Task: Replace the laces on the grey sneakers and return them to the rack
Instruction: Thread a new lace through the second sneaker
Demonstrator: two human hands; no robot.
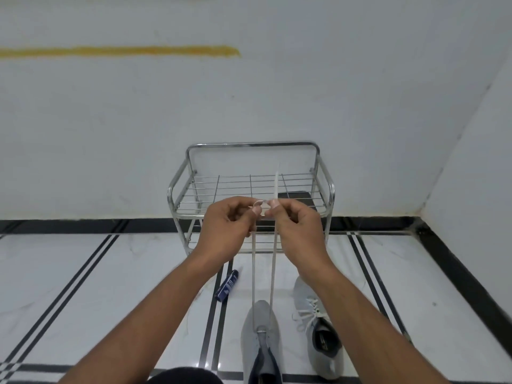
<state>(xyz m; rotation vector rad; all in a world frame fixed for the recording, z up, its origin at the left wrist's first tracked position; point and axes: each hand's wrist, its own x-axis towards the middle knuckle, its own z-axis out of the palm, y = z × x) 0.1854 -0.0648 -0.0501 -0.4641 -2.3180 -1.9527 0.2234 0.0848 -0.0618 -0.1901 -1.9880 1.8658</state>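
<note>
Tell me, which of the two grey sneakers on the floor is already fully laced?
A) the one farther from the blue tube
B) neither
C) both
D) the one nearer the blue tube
A: the grey knit sneaker on the right shows white laces criss-crossed up its front, while the grey sneaker beside the blue tube has only one white lace through its lowest eyelets, both ends pulled up to the left hand and right hand.

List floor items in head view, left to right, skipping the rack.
Blue tube → sneaker being laced → laced sneaker.
</note>
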